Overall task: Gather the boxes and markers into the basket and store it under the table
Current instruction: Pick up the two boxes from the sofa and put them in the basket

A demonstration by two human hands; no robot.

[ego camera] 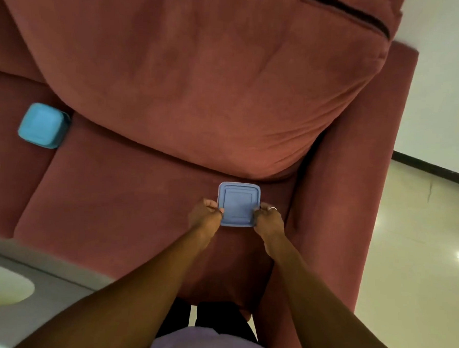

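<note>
Head view, looking down over a red sofa (pixel 115 207). Both forearms reach forward to a square blue box (pixel 238 203), lid uppermost, which lies between the two hands over the seat. The left hand (pixel 206 212) grips the box's left edge, with fingers curled round the rim. The right hand (pixel 270 218) grips the right edge in the same way and bears a ring (pixel 273 208) on one finger. Whether the box rests on the seat or is raised just clear of it cannot be told.

Just beyond the hands, the back cushion (pixel 201 79) bulges forward over the seat, and its lower edge is near the far side of the box. Just right of the right hand rises the armrest (pixel 355 180), with pale glossy floor (pixel 417 263) further right.

Well to the left of the left hand and further from the person, a pale box (pixel 43 125), light blue, sits at the seam where two seat cushions meet the backrest. Nearer the person, left of the left forearm, a grey surface (pixel 45 276) enters the view, blurred; what it is cannot be told.
</note>
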